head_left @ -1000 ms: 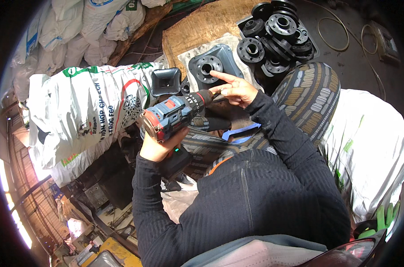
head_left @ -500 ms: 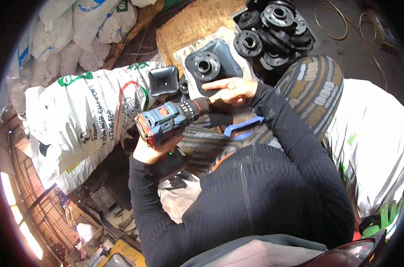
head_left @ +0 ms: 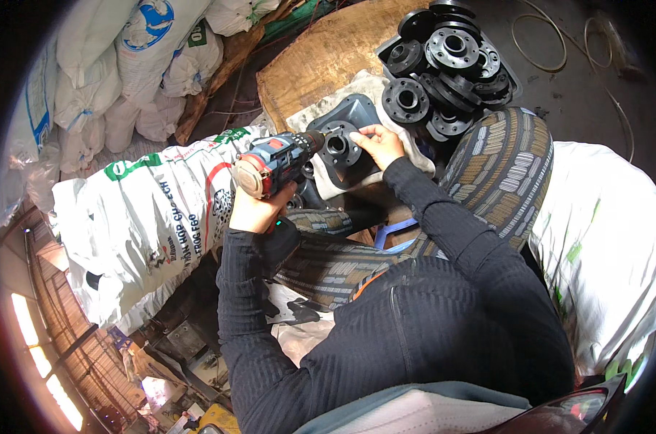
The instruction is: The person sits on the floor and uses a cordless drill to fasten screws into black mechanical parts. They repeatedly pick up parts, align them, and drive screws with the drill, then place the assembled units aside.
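My left hand (head_left: 257,208) grips a blue-and-grey cordless drill (head_left: 270,165) by its handle. The drill's chuck points right and sits close beside a round black flange (head_left: 331,153) with a raised hub and holes around it. My right hand (head_left: 383,147) pinches the right side of that flange with thumb and fingertips; whether something small is also between them cannot be seen. The flange lies over a dark grey, square-cornered housing (head_left: 357,107), which rests on a pale cloth (head_left: 381,85). Where the drill's tip meets the flange is hard to make out.
A tray (head_left: 517,88) piled with several black flanges (head_left: 454,48) stands just right of the cloth. Behind is a wooden board (head_left: 299,69). White sacks (head_left: 143,210) lie to the left, with another (head_left: 603,239) at the right. A thin hose (head_left: 559,61) curls on the floor.
The drill has moved up to the flange, its chuck now beside the hub. My right hand has gone from the chuck's tip to the flange's rim. The small square-mouthed part is now hidden.
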{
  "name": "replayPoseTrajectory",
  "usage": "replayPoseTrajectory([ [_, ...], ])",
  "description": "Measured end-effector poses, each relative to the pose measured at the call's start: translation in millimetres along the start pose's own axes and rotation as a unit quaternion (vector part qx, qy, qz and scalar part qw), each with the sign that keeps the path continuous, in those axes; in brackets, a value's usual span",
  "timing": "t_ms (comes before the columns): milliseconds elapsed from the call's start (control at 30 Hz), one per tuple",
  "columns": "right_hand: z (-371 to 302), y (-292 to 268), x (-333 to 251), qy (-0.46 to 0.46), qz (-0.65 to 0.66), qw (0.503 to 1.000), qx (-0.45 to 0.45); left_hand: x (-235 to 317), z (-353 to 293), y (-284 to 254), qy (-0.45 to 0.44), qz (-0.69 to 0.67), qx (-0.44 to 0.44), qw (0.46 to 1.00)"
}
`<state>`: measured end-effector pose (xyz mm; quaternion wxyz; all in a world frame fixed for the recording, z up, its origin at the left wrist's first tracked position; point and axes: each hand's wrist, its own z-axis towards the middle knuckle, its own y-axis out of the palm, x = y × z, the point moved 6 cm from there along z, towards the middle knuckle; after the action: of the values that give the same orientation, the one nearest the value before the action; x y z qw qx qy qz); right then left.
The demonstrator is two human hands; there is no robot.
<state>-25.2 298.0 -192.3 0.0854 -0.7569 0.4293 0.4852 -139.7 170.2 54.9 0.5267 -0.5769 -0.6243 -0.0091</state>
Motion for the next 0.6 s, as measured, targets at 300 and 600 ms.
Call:
replayPoseTrajectory([
  [300, -1, 6, 4, 0.021, -0.056, 0.998, -0.030, 26, 32, 9, 0.075, 0.100, -0.055, 0.991],
  [600, -7, 6, -15, -0.009, -0.158, 0.987, -0.016, 35, 62, 16, 0.110, 0.292, -0.136, 0.940],
])
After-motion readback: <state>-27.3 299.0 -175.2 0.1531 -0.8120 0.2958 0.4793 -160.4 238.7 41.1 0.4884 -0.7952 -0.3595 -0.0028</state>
